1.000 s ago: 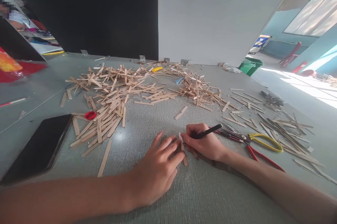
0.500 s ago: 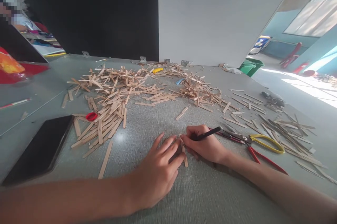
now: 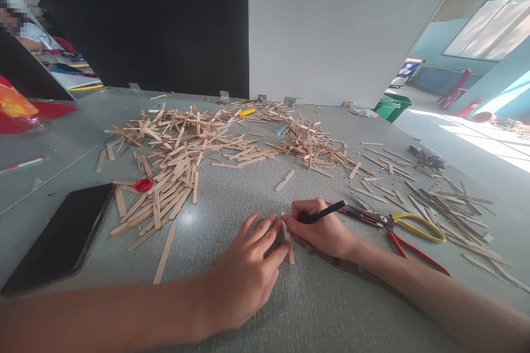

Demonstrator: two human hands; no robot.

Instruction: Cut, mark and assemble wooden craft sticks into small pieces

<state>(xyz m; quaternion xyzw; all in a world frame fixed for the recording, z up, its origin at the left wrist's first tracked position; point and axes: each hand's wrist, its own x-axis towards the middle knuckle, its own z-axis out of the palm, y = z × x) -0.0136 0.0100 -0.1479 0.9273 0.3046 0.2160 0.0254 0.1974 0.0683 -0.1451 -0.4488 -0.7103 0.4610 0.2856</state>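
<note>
Head view: the right hand [image 3: 321, 230] grips a black pen [image 3: 329, 210], its fingers curled around the barrel and the upper end slanting out to the right; the tip is hidden. The left hand [image 3: 248, 270] is spread and loosely bent, with its thumb and fingertips at the left edge of a single wooden stick [image 3: 291, 254]; how firmly they press cannot be told. That stick lies flat on the gray tabletop [image 3: 331, 309], between the two hands, its near end bare.

Just beyond the right hand, pliers [image 3: 386, 219] with one yellow and one red handle rest, jaws toward the pen. A large heap of loose sticks [image 3: 182, 159] spreads farther back, and a red ring [image 3: 143, 184] sits at its left side, near a dark phone [image 3: 62, 237]. A yellow object [image 3: 247, 112] lies at the back of the heap.
</note>
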